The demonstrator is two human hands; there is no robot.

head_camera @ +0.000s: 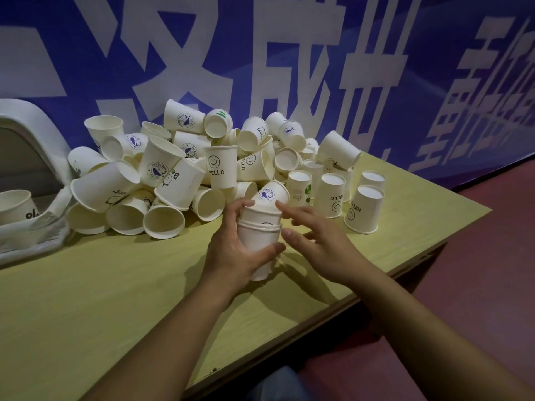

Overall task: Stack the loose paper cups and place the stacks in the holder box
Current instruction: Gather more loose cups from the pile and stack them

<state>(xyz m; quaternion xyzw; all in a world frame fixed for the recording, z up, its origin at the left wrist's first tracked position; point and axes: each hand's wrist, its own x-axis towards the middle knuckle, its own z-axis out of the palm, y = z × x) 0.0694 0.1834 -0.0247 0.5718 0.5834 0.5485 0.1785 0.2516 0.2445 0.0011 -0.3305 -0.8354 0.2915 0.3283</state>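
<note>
My left hand grips a short stack of white paper cups above the yellow table, fingers and thumb curled round its sides. The stack stands bottom-up, and its top cup shows a blue whale logo. My right hand hovers just right of the stack with fingers extended and loose, holding nothing. Behind both hands lies a big pile of loose paper cups, tumbled in all directions. A white holder box sits at the far left, with one cup showing in its opening.
Several cups stand upside down on the table to the right of the pile. A blue banner wall rises close behind the table. The table's right edge drops to a reddish floor.
</note>
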